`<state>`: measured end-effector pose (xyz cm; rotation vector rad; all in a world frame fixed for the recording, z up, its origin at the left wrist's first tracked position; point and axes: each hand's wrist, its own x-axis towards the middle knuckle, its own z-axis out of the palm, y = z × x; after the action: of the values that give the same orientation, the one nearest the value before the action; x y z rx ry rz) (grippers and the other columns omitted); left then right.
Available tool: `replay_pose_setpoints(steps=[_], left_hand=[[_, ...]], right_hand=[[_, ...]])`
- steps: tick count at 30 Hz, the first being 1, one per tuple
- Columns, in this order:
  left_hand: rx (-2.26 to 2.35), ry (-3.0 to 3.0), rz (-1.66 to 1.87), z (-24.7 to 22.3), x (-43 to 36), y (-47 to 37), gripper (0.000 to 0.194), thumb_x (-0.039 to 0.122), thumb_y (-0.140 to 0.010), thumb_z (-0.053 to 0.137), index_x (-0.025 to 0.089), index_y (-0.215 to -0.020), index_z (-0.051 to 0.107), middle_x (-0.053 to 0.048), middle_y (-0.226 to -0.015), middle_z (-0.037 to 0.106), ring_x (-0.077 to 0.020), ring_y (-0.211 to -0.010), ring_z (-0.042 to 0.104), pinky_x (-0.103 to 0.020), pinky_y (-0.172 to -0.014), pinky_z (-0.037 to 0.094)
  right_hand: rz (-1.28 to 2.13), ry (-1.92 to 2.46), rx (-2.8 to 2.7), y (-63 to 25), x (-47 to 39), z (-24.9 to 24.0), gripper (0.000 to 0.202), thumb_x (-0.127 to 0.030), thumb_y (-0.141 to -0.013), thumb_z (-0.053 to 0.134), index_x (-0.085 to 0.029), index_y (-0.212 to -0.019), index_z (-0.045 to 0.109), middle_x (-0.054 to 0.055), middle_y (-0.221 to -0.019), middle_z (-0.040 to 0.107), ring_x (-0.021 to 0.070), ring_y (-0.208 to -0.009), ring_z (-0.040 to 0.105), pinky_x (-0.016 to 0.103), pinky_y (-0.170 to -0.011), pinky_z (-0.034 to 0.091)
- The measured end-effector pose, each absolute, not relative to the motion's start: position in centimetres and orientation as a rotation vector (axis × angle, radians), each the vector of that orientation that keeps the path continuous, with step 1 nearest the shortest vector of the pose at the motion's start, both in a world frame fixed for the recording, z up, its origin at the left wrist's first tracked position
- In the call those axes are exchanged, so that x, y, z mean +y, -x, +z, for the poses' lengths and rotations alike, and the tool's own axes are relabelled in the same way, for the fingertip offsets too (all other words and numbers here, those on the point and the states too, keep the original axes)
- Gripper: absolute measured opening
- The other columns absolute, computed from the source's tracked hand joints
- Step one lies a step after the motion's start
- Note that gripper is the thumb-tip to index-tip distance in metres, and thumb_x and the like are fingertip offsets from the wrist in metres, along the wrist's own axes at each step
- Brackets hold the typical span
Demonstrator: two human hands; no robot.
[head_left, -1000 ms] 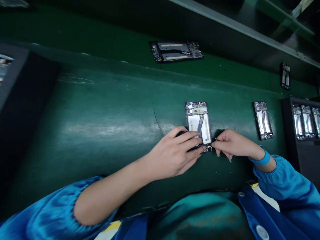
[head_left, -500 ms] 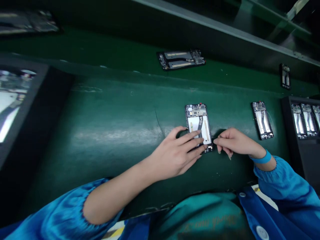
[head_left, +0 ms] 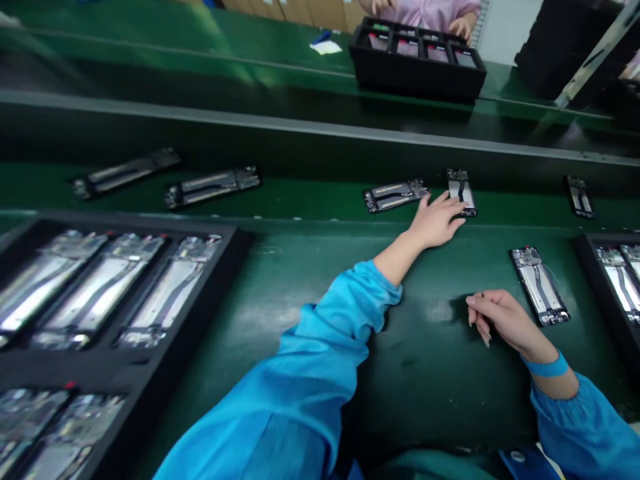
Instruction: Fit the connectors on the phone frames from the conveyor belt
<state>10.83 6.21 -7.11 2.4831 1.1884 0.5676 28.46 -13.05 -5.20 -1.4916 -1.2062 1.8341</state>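
My left hand [head_left: 436, 220] reaches out to the back strip of the green bench, its fingers spread over the lower part of an opened phone [head_left: 460, 187]. Another opened phone [head_left: 395, 196] lies just left of those fingers. Nearer to me, my right hand [head_left: 500, 319] hovers over the green surface, thumb and forefinger pinched together; whatever is between them is too small to make out. A phone with its inner parts bare [head_left: 539, 285] rests to the right of this hand, not touched by it.
On the left stands a black tray [head_left: 200, 313] of opened phones; a second black tray [head_left: 597, 297] is at the right edge. More phones [head_left: 215, 187] lie along the back. Beyond the ledge, a person in pink has both hands by a black box [head_left: 415, 77].
My left hand has moved away from me to the back strip, and the phone formerly under it is gone from the middle. My right hand stays pinched. The view has tilted up.
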Motion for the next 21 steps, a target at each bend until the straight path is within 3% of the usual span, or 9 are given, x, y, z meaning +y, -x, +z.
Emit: replay_pose_setpoints(steps=[3,4,6,10,12,16,18,20,21], left_hand=[[1.421,-2.402,0.543,-6.8,6.7,-4.4,0.072,0.039,-0.097,0.058,0.02,-0.161,0.031,-0.017,-0.165,0.033,-0.0437,-0.154,0.023,-0.066,-0.117,0.019],[1.565,-2.301,0.468,-6.8,6.9,-2.0,0.086,0.046,-0.091,0.067,0.024,-0.163,0.025,-0.015,-0.167,0.028,-0.0451,-0.154,0.02,-0.066,-0.118,0.019],[1.737,-2.128,0.306,-6.8,7.5,2.2,0.105,0.054,-0.084,0.073,0.024,-0.165,0.013,-0.017,-0.166,0.031,-0.0461,-0.153,0.023,-0.066,-0.117,0.021],[1.732,-2.199,0.38,-6.8,7.7,5.0,0.094,0.055,-0.088,0.066,0.025,-0.164,0.018,-0.015,-0.151,0.054,-0.0379,-0.144,0.042,-0.06,-0.117,0.024],[1.724,-2.246,0.422,-6.1,6.8,4.3,0.099,0.056,-0.085,0.069,0.024,-0.163,0.018,-0.014,-0.142,0.062,-0.0371,-0.136,0.05,-0.056,-0.113,0.031],[1.887,-2.348,0.265,-3.5,0.8,1.8,0.108,0.069,-0.079,0.07,0.018,-0.162,0.024,-0.019,-0.123,0.07,-0.0406,-0.111,0.065,-0.049,-0.091,0.047],[1.848,-2.49,0.15,-2.6,-3.3,0.9,0.107,0.079,-0.08,0.063,0.012,-0.158,0.034,-0.018,-0.097,0.075,-0.0371,-0.091,0.07,-0.045,-0.082,0.048],[1.509,-2.56,0.083,-2.4,-6.6,0.3,0.09,0.079,-0.087,0.055,0.017,-0.152,0.045,-0.008,-0.08,0.074,-0.0285,-0.075,0.07,-0.04,-0.077,0.048],[1.377,-2.597,0.124,-2.5,-7.6,0.0,0.077,0.073,-0.092,0.054,0.019,-0.148,0.05,-0.008,-0.087,0.075,-0.0273,-0.08,0.07,-0.039,-0.079,0.047]], right_hand=[[1.881,1.437,-1.231,-28.2,-13.0,-5.4,0.044,-0.052,-0.094,0.063,-0.017,-0.068,0.066,-0.004,-0.044,0.054,0.0106,-0.039,0.051,0.024,-0.05,0.043],[1.898,1.419,-1.244,-28.1,-12.9,-5.3,0.044,-0.052,-0.094,0.062,-0.017,-0.068,0.066,-0.004,-0.045,0.054,0.0106,-0.04,0.052,0.024,-0.051,0.044],[1.93,1.403,-1.275,-27.9,-12.8,-5.3,0.043,-0.051,-0.095,0.061,-0.017,-0.069,0.067,-0.004,-0.045,0.054,0.0109,-0.041,0.054,0.024,-0.053,0.045],[1.933,1.404,-1.319,-27.9,-12.9,-5.4,0.043,-0.049,-0.096,0.06,-0.017,-0.07,0.067,-0.004,-0.046,0.055,0.0115,-0.042,0.056,0.025,-0.057,0.047],[1.916,1.393,-1.318,-28.0,-12.9,-5.5,0.043,-0.05,-0.097,0.059,-0.017,-0.07,0.067,-0.004,-0.046,0.055,0.0112,-0.043,0.055,0.026,-0.059,0.047],[1.881,1.405,-1.304,-28.1,-12.9,-5.6,0.044,-0.052,-0.096,0.059,-0.017,-0.07,0.067,-0.004,-0.046,0.054,0.0109,-0.042,0.054,0.025,-0.057,0.046],[1.88,1.42,-1.309,-28.0,-12.8,-5.5,0.045,-0.053,-0.096,0.059,-0.017,-0.071,0.066,-0.005,-0.045,0.053,0.0112,-0.041,0.053,0.025,-0.054,0.045],[1.864,1.445,-1.301,-27.8,-12.7,-5.4,0.045,-0.054,-0.096,0.057,-0.017,-0.073,0.066,-0.005,-0.044,0.052,0.0113,-0.039,0.051,0.025,-0.05,0.043],[1.838,1.461,-1.291,-27.8,-12.7,-5.5,0.045,-0.055,-0.097,0.055,-0.017,-0.077,0.066,-0.005,-0.043,0.051,0.0113,-0.037,0.049,0.025,-0.048,0.042]])
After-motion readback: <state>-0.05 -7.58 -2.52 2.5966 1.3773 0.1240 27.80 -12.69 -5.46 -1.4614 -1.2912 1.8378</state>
